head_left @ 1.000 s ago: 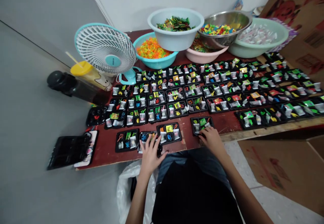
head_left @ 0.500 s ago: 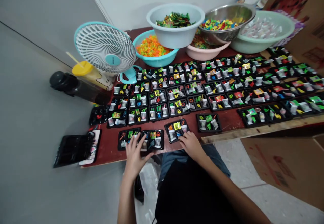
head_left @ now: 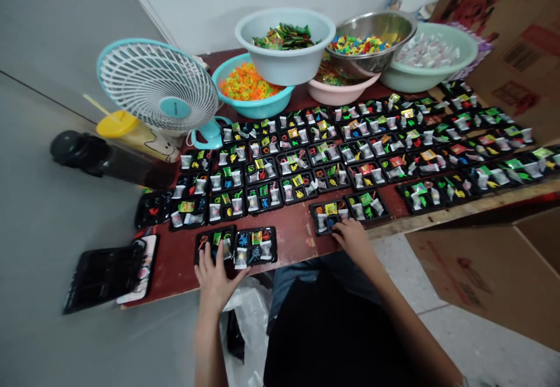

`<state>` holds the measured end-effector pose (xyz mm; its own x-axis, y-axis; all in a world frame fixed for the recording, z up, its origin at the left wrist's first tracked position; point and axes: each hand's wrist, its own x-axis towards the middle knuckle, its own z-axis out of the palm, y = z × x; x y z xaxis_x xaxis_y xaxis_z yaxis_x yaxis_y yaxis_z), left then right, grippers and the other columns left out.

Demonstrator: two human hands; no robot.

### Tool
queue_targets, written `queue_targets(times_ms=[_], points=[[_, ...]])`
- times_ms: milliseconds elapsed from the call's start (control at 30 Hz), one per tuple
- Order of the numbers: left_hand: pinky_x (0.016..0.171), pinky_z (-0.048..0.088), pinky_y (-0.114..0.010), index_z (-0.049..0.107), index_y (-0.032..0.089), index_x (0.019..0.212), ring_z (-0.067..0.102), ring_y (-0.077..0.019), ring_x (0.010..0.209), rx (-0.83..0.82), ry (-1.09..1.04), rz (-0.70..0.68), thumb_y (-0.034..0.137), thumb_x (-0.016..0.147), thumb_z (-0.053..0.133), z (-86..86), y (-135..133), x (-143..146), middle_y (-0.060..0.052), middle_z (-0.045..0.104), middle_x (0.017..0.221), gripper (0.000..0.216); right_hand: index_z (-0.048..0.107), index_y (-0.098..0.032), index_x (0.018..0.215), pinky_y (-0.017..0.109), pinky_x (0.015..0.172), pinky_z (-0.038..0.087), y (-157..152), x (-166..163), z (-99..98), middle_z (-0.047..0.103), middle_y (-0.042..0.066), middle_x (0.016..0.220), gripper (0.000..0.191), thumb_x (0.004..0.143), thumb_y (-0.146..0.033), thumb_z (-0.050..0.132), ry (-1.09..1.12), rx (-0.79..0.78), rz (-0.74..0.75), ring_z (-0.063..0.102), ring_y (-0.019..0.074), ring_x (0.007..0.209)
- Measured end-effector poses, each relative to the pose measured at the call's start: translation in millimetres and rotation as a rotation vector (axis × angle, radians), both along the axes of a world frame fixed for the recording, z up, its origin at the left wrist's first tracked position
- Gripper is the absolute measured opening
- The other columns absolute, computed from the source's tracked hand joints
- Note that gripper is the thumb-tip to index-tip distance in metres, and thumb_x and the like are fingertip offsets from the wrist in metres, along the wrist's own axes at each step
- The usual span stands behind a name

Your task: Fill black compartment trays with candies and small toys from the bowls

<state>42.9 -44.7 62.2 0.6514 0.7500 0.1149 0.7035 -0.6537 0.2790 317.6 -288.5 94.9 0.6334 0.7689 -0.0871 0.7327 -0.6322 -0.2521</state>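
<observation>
My left hand (head_left: 214, 279) lies with fingers spread on a black compartment tray (head_left: 214, 246), near the front edge of the red-brown table (head_left: 289, 241). Just right of that tray sits a matching tray (head_left: 256, 246). My right hand (head_left: 352, 240) has its fingertips on the near edge of another black tray (head_left: 328, 215), which now touches a tray on its right (head_left: 366, 205). Each tray holds small clear bags, foil packets and little coloured plastic pieces. Several rows of filled trays (head_left: 332, 165) cover the table beyond my hands.
Four plastic basins and a steel bowl (head_left: 371, 34) of coloured pieces stand at the back. A white-and-teal fan (head_left: 157, 84) and a yellow-lidded bottle (head_left: 131, 133) are at the left, beside a black tray stack (head_left: 105, 276). A plastic bag (head_left: 249, 323) hangs below the table edge.
My right hand has slid its tray to the right, against the neighbouring tray. My left hand has moved left onto the left tray. The head view has shifted slightly.
</observation>
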Motion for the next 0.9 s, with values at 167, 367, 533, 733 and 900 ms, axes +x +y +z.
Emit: queue_targets(times_ms=[167, 367, 533, 733, 900], points=[[0.103, 0.016, -0.064, 0.019, 0.02, 0.143, 0.008, -0.0383, 0.137, -0.011, -0.035, -0.016, 0.06, 0.069, 0.058, -3.2, -3.9, 7.9, -0.017, 0.009, 0.15, 0.092, 0.066, -0.019, 0.092, 0.031, 0.077, 0.034, -24.1, 19.5, -3.5, 0.062, 0.008, 0.1, 0.02, 0.086, -0.032, 0.051, -0.062, -0.008, -0.093, 0.051, 0.0215, 0.093], [0.104, 0.013, -0.064, 0.019, 0.028, 0.142, 0.006, -0.0391, 0.137, -0.17, -0.235, 0.02, 0.057, 0.064, 0.066, 0.7, 5.3, -1.0, -0.013, 0.013, 0.15, 0.095, 0.065, -0.015, 0.093, 0.031, 0.076, 0.036, -49.6, 39.6, -4.6, 0.063, 0.008, 0.086, 0.023, 0.086, -0.031, 0.05, -0.127, 0.042, -0.111, 0.053, 0.0204, 0.085], [0.109, 0.015, -0.055, 0.03, 0.03, 0.138, 0.009, -0.0358, 0.138, -0.29, -0.378, 0.067, 0.049, 0.06, 0.074, -3.0, 22.1, -17.3, -0.011, 0.015, 0.149, 0.091, 0.063, -0.015, 0.099, 0.031, 0.078, 0.036, -29.7, 19.2, 6.2, 0.064, 0.008, 0.088, 0.025, 0.09, -0.028, 0.044, -0.111, 0.248, 0.074, 0.052, 0.0191, 0.086], [0.112, 0.019, -0.043, 0.035, 0.023, 0.136, 0.028, -0.0258, 0.133, -0.418, -0.691, 0.219, 0.044, 0.075, 0.062, -20.9, 27.1, -11.4, -0.011, 0.033, 0.142, 0.069, 0.062, -0.018, 0.101, 0.03, 0.081, 0.036, 37.1, -52.5, 9.5, 0.064, 0.007, 0.088, 0.024, 0.091, -0.028, 0.043, 0.118, 0.188, 0.441, 0.053, 0.0172, 0.086], [0.11, 0.025, -0.039, 0.04, 0.023, 0.132, 0.034, -0.0242, 0.13, -0.477, -0.742, 0.206, 0.043, 0.075, 0.061, -27.7, 17.3, 2.8, -0.01, 0.039, 0.138, 0.064, 0.042, -0.022, 0.131, 0.027, 0.079, 0.039, 67.4, -80.5, 5.3, 0.065, 0.009, 0.099, 0.043, 0.089, -0.023, 0.044, 0.172, -0.013, 0.381, 0.06, 0.0184, 0.091]])
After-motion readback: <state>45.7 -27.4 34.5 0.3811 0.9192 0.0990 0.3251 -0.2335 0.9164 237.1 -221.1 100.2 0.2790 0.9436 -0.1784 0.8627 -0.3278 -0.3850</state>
